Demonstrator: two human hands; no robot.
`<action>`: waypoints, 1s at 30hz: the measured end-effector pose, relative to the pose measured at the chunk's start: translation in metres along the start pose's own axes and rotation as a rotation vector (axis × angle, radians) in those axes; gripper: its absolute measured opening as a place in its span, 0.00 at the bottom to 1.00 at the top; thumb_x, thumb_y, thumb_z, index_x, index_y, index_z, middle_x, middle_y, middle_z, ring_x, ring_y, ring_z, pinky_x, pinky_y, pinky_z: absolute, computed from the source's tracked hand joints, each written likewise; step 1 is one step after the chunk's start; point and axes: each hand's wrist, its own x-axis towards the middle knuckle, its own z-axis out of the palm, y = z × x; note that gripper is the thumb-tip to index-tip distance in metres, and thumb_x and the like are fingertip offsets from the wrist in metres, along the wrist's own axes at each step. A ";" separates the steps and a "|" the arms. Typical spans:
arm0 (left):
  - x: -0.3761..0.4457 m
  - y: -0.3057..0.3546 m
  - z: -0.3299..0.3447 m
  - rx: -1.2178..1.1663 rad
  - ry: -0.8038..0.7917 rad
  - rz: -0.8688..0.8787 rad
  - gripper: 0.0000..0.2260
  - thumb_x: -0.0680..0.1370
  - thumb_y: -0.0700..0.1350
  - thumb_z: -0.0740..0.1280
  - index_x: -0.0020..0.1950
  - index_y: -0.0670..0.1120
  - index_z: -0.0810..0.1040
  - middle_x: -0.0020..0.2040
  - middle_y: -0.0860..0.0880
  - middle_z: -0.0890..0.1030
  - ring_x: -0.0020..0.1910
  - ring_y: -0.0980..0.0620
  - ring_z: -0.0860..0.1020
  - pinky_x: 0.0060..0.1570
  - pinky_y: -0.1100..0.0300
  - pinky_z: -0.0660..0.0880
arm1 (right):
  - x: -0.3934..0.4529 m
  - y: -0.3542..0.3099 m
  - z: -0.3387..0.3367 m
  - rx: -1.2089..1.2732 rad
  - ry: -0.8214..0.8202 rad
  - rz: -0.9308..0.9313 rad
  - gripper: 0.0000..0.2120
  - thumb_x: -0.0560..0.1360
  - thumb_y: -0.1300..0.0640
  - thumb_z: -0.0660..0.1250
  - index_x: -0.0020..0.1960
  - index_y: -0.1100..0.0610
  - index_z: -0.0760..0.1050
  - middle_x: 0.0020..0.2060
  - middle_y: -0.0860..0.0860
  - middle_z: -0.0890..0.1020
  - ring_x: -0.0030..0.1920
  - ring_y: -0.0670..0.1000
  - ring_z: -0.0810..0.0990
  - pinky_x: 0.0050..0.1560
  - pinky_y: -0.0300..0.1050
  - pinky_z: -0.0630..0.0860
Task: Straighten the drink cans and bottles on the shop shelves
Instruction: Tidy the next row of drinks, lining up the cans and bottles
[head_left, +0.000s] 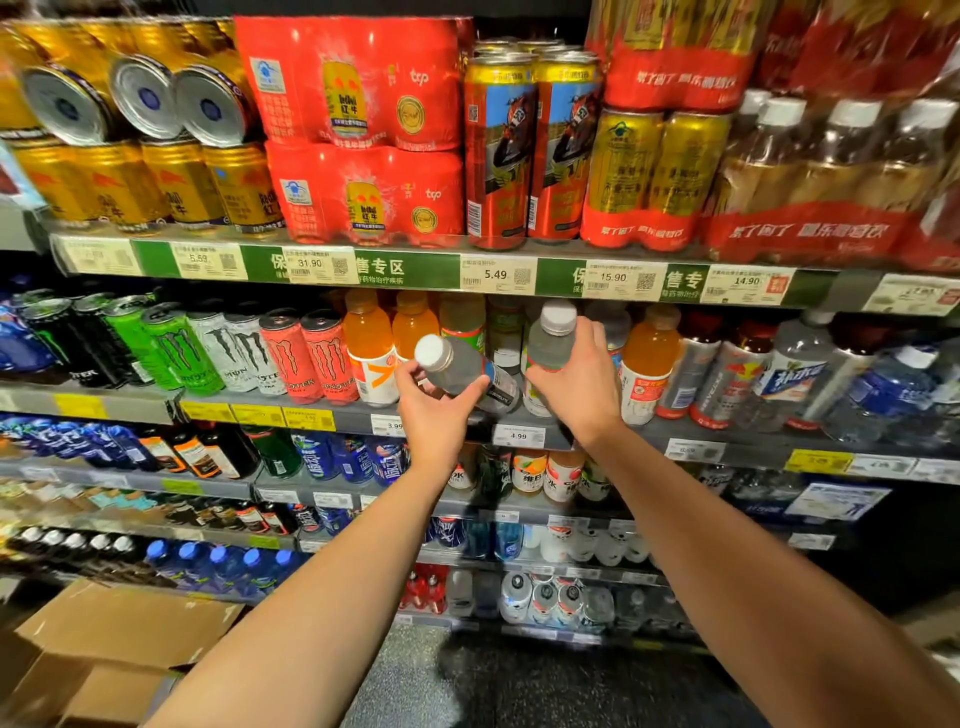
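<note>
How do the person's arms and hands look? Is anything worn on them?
Both arms are bare as far as the picture shows: no sleeves are visible. The left hand and the right hand wear no gloves. I see no watch, bracelet or ring on the wrists or fingers.

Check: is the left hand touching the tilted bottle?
Touching. The head view shows the left hand with fingers and thumb wrapped round the tilted bottle.
</note>
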 end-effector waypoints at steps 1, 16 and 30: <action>0.000 0.000 0.000 -0.002 -0.009 -0.006 0.32 0.60 0.52 0.82 0.58 0.57 0.69 0.52 0.56 0.79 0.48 0.67 0.80 0.44 0.74 0.75 | -0.001 0.001 0.000 -0.005 0.005 -0.001 0.33 0.65 0.49 0.74 0.66 0.51 0.65 0.60 0.50 0.71 0.61 0.55 0.73 0.56 0.53 0.75; 0.000 0.017 -0.026 -0.087 0.150 0.018 0.27 0.63 0.50 0.82 0.54 0.54 0.72 0.39 0.54 0.72 0.32 0.63 0.71 0.38 0.70 0.71 | -0.021 0.008 0.025 0.472 0.034 0.149 0.36 0.66 0.52 0.78 0.69 0.46 0.64 0.60 0.47 0.79 0.60 0.50 0.77 0.62 0.50 0.75; -0.002 0.032 -0.065 0.096 -0.011 0.069 0.27 0.64 0.43 0.82 0.58 0.50 0.75 0.52 0.52 0.81 0.45 0.66 0.78 0.42 0.73 0.74 | 0.040 -0.014 0.049 0.374 -0.188 0.176 0.14 0.61 0.50 0.77 0.39 0.53 0.74 0.38 0.51 0.84 0.42 0.51 0.83 0.42 0.53 0.79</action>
